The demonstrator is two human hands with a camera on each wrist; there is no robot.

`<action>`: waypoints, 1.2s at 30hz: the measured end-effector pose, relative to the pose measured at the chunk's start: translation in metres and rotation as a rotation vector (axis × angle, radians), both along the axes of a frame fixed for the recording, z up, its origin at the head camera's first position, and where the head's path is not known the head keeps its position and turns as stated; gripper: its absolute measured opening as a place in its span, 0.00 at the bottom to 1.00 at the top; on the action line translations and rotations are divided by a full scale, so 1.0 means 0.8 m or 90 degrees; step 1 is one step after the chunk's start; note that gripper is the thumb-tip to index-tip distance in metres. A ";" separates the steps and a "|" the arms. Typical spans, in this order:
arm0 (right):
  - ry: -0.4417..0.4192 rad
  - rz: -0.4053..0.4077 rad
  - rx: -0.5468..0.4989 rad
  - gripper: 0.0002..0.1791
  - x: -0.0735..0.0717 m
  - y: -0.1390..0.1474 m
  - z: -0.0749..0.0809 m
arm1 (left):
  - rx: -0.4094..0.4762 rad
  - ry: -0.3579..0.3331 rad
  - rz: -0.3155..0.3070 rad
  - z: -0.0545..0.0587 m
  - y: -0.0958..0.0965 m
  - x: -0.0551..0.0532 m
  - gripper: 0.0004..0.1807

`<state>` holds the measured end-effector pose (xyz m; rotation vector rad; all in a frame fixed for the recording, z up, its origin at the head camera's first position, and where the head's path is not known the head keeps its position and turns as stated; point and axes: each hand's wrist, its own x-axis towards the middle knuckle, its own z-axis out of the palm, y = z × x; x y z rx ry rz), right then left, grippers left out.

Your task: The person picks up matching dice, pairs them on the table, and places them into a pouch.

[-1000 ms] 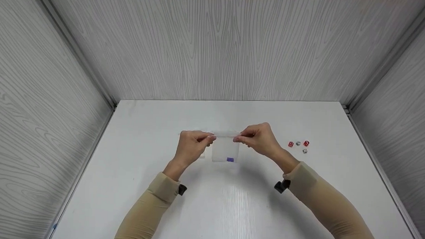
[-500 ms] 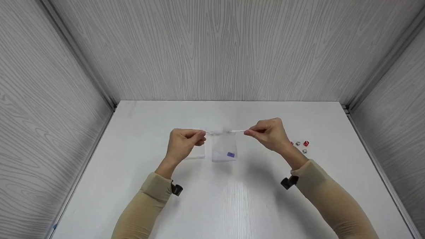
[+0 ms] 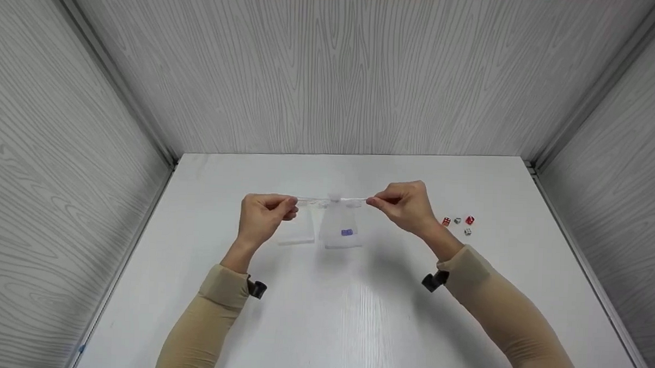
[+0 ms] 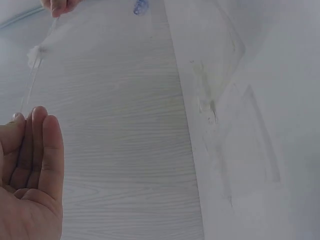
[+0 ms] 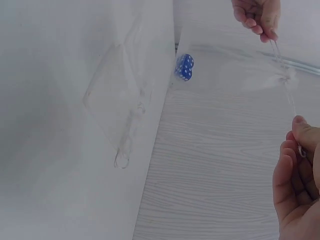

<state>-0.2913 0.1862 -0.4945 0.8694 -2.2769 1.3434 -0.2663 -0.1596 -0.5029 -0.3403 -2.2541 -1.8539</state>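
A small clear drawstring bag (image 3: pixel 334 222) hangs between my hands, its mouth gathered tight. Blue dice (image 5: pixel 184 67) with white pips lie in its lower part. My left hand (image 3: pixel 262 217) pinches the clear string on one side between thumb and forefinger. On the opposite side, my right hand (image 3: pixel 405 206) pinches the other string; the string's end shows below the fingertips in the right wrist view. Both strings stretch in a nearly straight line from the gathered neck.
Beneath and left of the hanging bag, clear flat bags (image 3: pixel 297 229) lie on the white table (image 3: pixel 323 314). Several small dice, among them a red die (image 3: pixel 470 219) and a silvery die (image 3: pixel 468 231), rest beyond my right wrist. Grey wood-grain panels (image 3: pixel 331 70) enclose the back and sides.
My hands have moved apart, the left one farther left, drawing the strings out. The bag's mouth went from wide and flat to gathered, and the blue dice hang a little higher and further left.
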 end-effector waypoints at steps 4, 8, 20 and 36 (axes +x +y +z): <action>-0.022 0.019 0.001 0.04 0.000 -0.031 -0.004 | 0.001 -0.004 0.026 0.007 -0.028 0.003 0.05; -0.060 0.039 -0.009 0.04 0.002 -0.070 -0.009 | 0.014 0.003 0.059 0.013 -0.061 0.010 0.07; -0.193 0.071 0.073 0.07 0.008 -0.182 -0.044 | 0.006 -0.088 0.155 0.000 -0.140 0.050 0.15; -0.285 0.044 0.114 0.08 0.008 -0.241 -0.048 | -0.052 -0.189 0.208 -0.026 -0.169 0.063 0.19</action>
